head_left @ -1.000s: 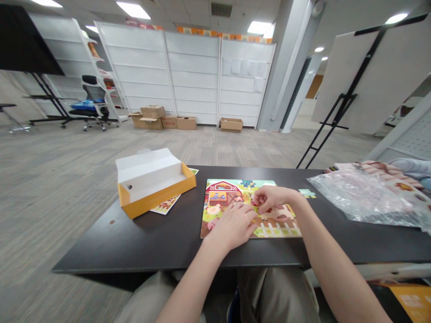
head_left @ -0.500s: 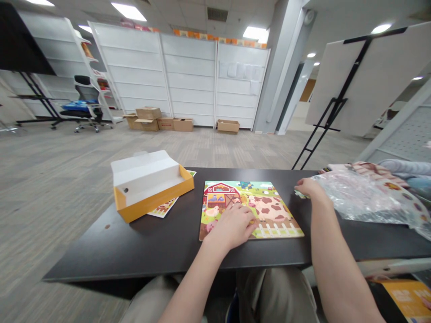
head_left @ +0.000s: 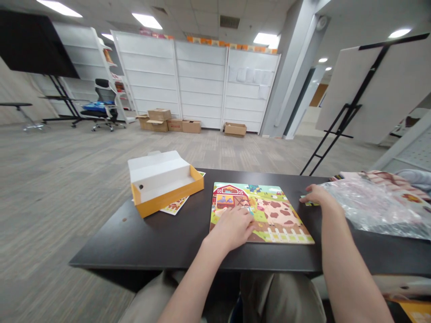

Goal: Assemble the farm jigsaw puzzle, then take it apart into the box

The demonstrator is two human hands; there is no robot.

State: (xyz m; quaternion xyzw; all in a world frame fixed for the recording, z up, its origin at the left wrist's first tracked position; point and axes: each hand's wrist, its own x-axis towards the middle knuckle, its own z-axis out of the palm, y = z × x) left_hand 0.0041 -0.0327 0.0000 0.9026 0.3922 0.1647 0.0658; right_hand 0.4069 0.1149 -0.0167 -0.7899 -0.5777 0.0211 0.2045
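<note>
Black worktop point(head_left: 161, 240) shows between puzzle point(head_left: 279, 213) and plastic bag point(head_left: 380, 206). My left hand point(head_left: 235, 225) rests open across the puzzle's near edge; my right hand point(head_left: 318, 196) touches a piece point(head_left: 310, 204), grip unclear.

No word, brand or number can be read. Far beyond the left grip point(head_left: 234, 228), the pale sheets point(head_left: 251, 75) on the white shelving point(head_left: 202, 80) and the orange packaging point(head_left: 215, 42) along its top are too small to make out; nearer than the right grip point(head_left: 314, 196), the orange item point(head_left: 417, 310) is illegible too.
</note>
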